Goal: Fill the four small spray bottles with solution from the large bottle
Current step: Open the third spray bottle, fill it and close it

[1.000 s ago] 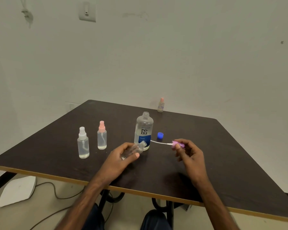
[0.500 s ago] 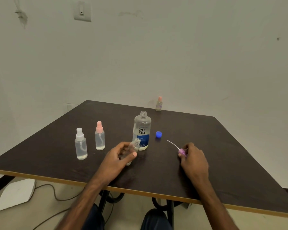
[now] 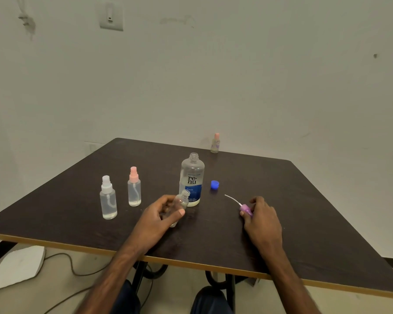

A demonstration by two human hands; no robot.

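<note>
— What differs from a second ago?

— The right hand [image 3: 261, 219] has come down. It held the purple spray head [image 3: 246, 209] up in the air then, with the tube's end close to the large bottle [image 3: 192, 180]. Now the hand lies low on the table [image 3: 315, 214], to the right of that bottle and well apart from it, thumb and fingers curled round the head. The white dip tube [image 3: 232, 198] points up and left, toward the blue cap [image 3: 214, 184].

— And the other hand?

— The left hand [image 3: 157, 215] still grips the uncapped small bottle [image 3: 179, 203], fingers wrapped round its body, thumb across the front. It leaned well over before; now it is closer to upright, neck tipped right, just in front of the large bottle's label.

— Has the large bottle moved?

— No. It stands open at mid-table, cap beside it on the right.

— The rest?

— Unchanged: the white-topped spray bottle [image 3: 108, 198] and pink-topped spray bottle [image 3: 134, 188] stand capped on the left with clear liquid inside, and the far small bottle [image 3: 215, 143] stands at the back edge.
</note>
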